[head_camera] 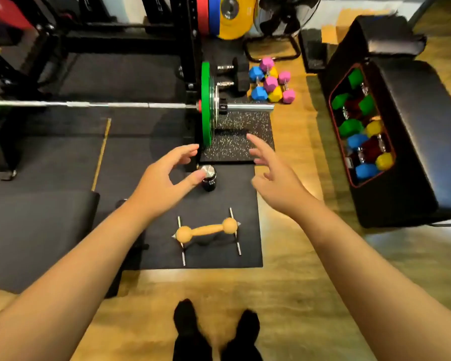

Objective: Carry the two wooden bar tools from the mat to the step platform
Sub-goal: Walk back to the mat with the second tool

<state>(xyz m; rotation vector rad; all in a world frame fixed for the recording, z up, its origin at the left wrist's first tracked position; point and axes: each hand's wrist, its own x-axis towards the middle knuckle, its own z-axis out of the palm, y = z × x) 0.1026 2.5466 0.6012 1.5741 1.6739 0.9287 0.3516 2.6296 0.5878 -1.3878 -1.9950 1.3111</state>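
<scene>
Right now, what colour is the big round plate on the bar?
Green: the plate shows best in the head view.

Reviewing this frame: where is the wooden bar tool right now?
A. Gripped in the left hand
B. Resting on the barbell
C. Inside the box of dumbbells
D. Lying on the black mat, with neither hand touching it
D: the wooden bar tool lies on the black mat, while the left hand and right hand are both open above and beyond it, holding nothing.
</scene>
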